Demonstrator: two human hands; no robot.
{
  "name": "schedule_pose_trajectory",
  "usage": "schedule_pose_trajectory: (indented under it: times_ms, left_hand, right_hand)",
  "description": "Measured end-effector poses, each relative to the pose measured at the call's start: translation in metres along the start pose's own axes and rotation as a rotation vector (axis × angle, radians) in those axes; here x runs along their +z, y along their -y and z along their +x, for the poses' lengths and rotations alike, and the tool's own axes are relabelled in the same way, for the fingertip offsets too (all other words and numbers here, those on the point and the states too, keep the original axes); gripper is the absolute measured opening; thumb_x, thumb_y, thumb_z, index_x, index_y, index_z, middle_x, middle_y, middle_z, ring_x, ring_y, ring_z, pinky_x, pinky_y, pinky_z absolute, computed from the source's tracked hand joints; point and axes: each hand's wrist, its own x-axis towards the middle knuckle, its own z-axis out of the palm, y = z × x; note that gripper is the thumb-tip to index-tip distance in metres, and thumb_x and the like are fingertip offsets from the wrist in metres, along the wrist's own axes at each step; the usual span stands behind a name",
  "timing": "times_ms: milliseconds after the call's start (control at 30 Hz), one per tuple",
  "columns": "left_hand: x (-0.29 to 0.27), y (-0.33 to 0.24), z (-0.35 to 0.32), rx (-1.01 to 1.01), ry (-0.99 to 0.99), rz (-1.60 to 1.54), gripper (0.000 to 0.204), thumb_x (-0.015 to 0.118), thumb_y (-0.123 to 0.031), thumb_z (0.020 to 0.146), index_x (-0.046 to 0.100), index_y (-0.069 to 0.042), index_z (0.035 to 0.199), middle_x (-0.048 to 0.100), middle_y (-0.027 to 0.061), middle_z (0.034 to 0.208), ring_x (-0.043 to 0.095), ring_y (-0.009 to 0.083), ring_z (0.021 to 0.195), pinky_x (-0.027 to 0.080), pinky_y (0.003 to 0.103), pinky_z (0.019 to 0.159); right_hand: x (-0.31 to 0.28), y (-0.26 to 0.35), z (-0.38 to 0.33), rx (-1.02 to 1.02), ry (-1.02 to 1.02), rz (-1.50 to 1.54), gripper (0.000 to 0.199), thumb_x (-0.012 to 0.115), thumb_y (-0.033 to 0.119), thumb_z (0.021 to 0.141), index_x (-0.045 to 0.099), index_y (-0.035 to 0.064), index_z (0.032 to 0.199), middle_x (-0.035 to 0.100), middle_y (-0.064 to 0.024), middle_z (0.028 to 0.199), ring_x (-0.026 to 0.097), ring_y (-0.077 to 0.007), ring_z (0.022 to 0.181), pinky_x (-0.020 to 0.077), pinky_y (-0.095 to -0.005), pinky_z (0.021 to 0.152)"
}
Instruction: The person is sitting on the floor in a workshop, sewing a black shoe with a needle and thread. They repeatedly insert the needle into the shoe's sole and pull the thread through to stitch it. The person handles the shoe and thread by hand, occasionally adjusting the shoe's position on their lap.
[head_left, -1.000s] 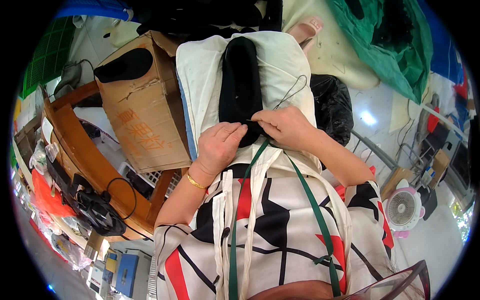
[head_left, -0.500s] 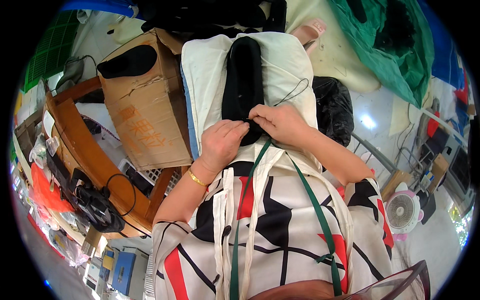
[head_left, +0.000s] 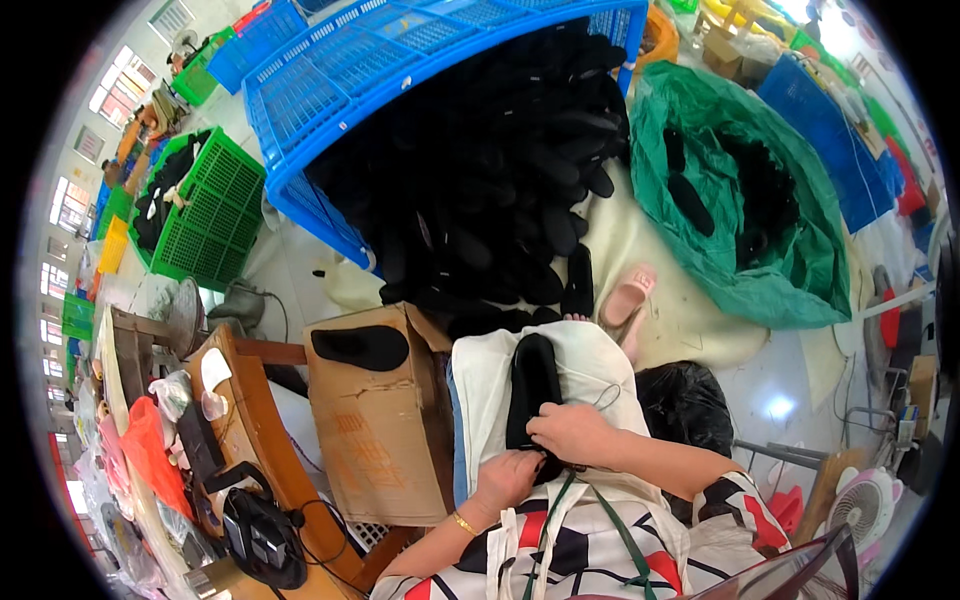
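A black cloth shoe (head_left: 535, 378) lies lengthwise across my lap on a white cloth (head_left: 600, 350), its toe pointing away. My left hand (head_left: 508, 478) is closed at its near end, thumb and fingers pressed together on the fabric. From the right, my right hand (head_left: 572, 432) pinches at the same end, fingers bent and close to the left ones. A thin dark thread (head_left: 607, 396) loops out beside my right hand over the cloth. What sits between the right fingertips is too small to make out.
Left of my lap, a cardboard box (head_left: 375, 450) carries a single black shoe piece (head_left: 360, 347). Ahead, a blue crate (head_left: 330, 100) spills a heap of black shoes (head_left: 480, 180). A green sack (head_left: 650, 130) stands far right, a black plastic bag (head_left: 690, 405) nearer, and a fan (head_left: 862, 508) low right.
The head view has tilted up, bringing the blue crate and far room into sight, so my lap appears lower. Both hands stay at the shoe's near end.
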Motion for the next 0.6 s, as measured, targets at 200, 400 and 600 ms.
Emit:
schedule_pose_trajectory:
  times_ms: [200, 400, 600]
  left_hand:
    - [-0.003, 0.003, -0.001, 0.089, -0.006, 0.110, 0.021, 0.072, -0.010, 0.075, 0.066, -0.008, 0.095, 0.067, 0.0051, 0.084, 0.064, 0.0215, 0.070, 0.051, 0.033, 0.058]
    - [-0.009, -0.001, -0.002, 0.100, -0.040, 0.150, 0.023, 0.075, -0.011, 0.074, 0.068, -0.008, 0.095, 0.067, 0.0041, 0.085, 0.062, 0.0208, 0.069, 0.050, 0.032, 0.059]
    - [-0.004, 0.001, 0.003, 0.070, -0.024, 0.071, 0.022, 0.075, -0.010, 0.073, 0.068, -0.009, 0.094, 0.066, 0.0029, 0.082, 0.060, 0.0217, 0.068, 0.050, 0.033, 0.058]
  right_hand:
    - [0.010, -0.014, 0.009, -0.017, 0.172, 0.100, 0.017, 0.059, 0.027, 0.090, 0.067, 0.0120, 0.093, 0.061, -0.0095, 0.095, 0.064, -0.0301, 0.090, 0.0521, -0.0421, 0.074]
    - [0.015, -0.006, 0.008, -0.031, 0.087, 0.047, 0.014, 0.057, 0.023, 0.091, 0.062, 0.0106, 0.089, 0.059, -0.0095, 0.093, 0.063, -0.0306, 0.089, 0.0518, -0.0424, 0.071]
    - [0.037, -0.008, 0.026, -0.011, -0.368, 0.521, 0.012, 0.054, 0.019, 0.096, 0.054, 0.0077, 0.092, 0.063, -0.0064, 0.089, 0.065, -0.0223, 0.068, 0.0507, -0.0336, 0.054]
